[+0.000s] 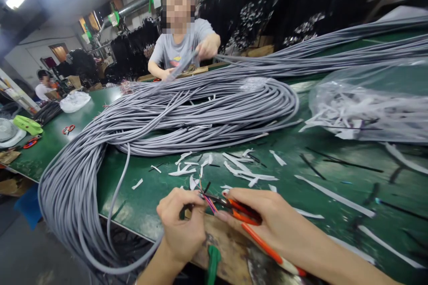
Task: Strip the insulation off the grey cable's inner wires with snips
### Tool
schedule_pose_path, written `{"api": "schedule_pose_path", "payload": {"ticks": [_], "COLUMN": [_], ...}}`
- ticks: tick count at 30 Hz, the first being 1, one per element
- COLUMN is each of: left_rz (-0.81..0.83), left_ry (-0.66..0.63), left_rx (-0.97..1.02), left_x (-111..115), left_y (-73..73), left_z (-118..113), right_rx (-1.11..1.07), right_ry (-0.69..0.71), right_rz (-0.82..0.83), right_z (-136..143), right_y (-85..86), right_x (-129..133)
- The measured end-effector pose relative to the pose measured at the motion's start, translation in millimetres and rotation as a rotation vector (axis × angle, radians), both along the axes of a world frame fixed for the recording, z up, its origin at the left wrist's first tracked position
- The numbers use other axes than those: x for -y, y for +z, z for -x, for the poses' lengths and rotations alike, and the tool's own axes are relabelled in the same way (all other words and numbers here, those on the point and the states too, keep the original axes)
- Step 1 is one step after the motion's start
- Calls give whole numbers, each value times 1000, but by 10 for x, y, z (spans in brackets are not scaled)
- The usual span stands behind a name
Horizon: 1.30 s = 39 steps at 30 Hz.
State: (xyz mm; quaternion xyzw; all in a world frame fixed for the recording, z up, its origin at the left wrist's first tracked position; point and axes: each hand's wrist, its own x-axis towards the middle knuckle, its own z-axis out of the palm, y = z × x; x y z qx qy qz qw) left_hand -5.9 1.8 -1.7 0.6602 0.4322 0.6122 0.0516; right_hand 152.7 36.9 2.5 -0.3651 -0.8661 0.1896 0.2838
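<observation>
My left hand is closed in a pinch on the end of a grey cable. Thin coloured wires, pinkish red and blue, stick out from its fingertips. My right hand is closed around orange-handled pliers, whose dark jaws are right beside the wires. Fingers partly hide the jaws, so I cannot tell if they touch the wires. White strips and black filler pieces lie on the green table just beyond both hands.
A large bundle of grey cables loops over the table and its left edge. A plastic bag of white scraps lies right. A co-worker handles cables opposite. Red-handled scissors and a fan are left.
</observation>
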Motion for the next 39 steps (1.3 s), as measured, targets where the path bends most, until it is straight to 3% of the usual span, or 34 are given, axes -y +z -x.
{"api": "schedule_pose_path", "payload": {"ticks": [4, 10, 17, 26, 33, 39], "left_rz": [83, 352, 522, 294, 215, 188], "left_ry": [-16, -65, -171, -134, -108, -49], "left_rx": [51, 229, 250, 224, 197, 183], "left_x": [21, 33, 9, 14, 19, 16], "left_y": [-27, -13, 17, -30, -84, -72], "left_z": [5, 7, 11, 7, 11, 4], "right_rx": [1, -1, 2, -2, 24, 10], "right_ry": [11, 4, -15, -16, -2, 35], "right_rz": [-40, -61, -5, 34, 64, 200], "right_z": [-6, 3, 13, -3, -13, 7], "right_y": [14, 33, 33, 58, 19, 1], "right_x": [5, 3, 9, 45, 40, 5]}}
